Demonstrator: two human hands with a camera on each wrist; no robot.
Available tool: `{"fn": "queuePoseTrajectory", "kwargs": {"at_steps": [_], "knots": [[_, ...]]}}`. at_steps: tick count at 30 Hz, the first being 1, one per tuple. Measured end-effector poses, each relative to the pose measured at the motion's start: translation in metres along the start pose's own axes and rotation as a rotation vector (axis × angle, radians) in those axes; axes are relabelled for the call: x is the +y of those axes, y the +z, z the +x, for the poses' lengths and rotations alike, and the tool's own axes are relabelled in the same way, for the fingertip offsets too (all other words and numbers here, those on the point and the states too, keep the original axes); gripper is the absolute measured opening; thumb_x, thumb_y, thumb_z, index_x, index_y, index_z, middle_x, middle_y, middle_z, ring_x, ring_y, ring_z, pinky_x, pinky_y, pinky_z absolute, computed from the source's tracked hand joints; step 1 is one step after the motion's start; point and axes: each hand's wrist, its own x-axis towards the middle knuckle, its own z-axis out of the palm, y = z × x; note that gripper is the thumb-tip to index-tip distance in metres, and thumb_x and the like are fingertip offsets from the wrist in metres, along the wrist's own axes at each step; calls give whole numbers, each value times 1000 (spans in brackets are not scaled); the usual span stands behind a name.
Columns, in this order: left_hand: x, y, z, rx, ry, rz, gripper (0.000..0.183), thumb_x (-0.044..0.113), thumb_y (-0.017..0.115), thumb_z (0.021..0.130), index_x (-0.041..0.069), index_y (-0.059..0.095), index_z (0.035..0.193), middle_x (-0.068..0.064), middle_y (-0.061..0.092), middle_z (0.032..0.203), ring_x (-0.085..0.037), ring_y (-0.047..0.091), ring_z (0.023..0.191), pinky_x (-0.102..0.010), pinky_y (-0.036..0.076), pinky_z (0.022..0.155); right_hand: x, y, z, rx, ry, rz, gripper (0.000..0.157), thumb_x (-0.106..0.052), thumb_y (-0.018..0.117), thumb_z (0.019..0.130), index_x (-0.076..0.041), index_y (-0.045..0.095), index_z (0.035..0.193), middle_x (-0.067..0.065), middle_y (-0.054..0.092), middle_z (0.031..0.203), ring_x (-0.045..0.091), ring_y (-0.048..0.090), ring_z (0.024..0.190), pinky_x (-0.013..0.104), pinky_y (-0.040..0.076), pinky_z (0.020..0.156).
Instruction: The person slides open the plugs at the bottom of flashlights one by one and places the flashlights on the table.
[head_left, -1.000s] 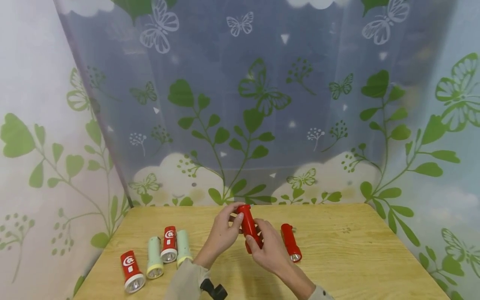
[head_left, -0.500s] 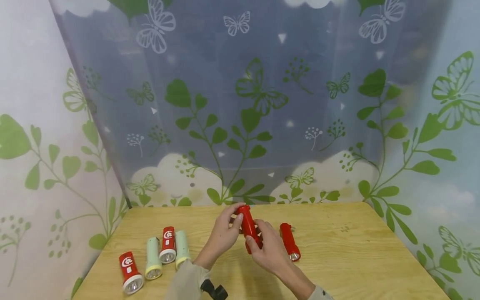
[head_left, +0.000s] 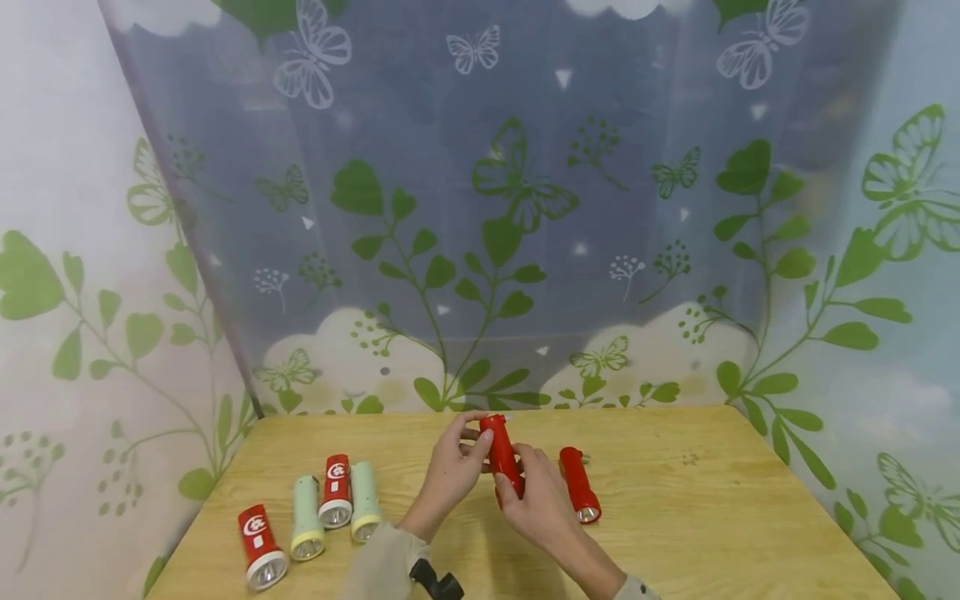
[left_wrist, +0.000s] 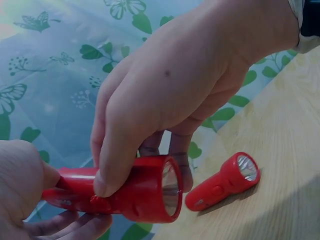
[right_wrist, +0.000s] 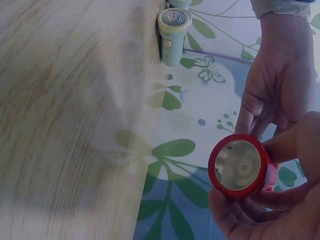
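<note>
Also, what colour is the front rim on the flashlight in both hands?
Red. The rim shows best in the right wrist view, around the silvery reflector.

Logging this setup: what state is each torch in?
Held red torch: gripped, looks unlit
Other red torch: lying, looks unlit
Left red-white torch: lying, looks unlit
Right red-white torch: lying, looks unlit
Left green torch: lying, looks unlit
Right green torch: lying, looks unlit
</note>
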Motion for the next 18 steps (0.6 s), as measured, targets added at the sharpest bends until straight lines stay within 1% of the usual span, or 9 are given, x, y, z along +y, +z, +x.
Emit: {"fn": "queuePoseTrajectory", "kwargs": {"at_steps": [3,5,7,9,13,15,18], "knots": [[-3,4,2,30,-10,20,40,32,60,86,22,47,122,-16,54,105,-18,62,79,-34,56,66,2,2,1,13,13,-20,39,-27,60,83,-10,51,118,0,57,94,8,49,76,19,41,60],[-5,7,3,41,-17,49,42,34,64,82,23,48,120,-15,54,104,-17,61,77,-31,56,64,3,1,1,5,25,-24,40,-26,60,84,-8,50,118,2,57,97,9,49,77,20,41,60],[-8,10,5,51,-19,60,44,34,66,80,23,49,119,-15,55,104,-17,61,76,-30,55,62,4,1,0,2,30,-34,41,-26,60,84,-7,50,119,4,58,98,10,51,78,21,42,60],[-10,12,6,54,-26,63,43,34,66,80,23,49,119,-16,55,104,-16,61,75,-31,55,62,6,1,-1,-6,40,-36,43,-28,59,84,-6,50,120,5,58,98,11,51,79,21,43,60],[-13,16,8,56,-62,33,43,31,65,81,20,49,120,-17,54,103,-16,62,75,-31,56,63,9,3,-2,-21,57,-43,47,-31,60,84,-4,49,121,6,58,100,11,51,78,20,43,58],[-15,18,9,60,-89,25,44,30,65,82,19,49,121,-17,54,103,-16,62,75,-28,55,62,10,3,-4,-42,74,-41,51,-31,61,83,-4,47,123,7,57,103,11,50,78,19,43,57],[-20,22,11,69,-121,12,48,29,65,81,15,48,124,-17,54,102,-16,62,73,-29,56,62,12,3,-6,-84,101,-37,56,-31,63,81,-5,44,127,7,56,107,13,52,81,22,47,60]]}}
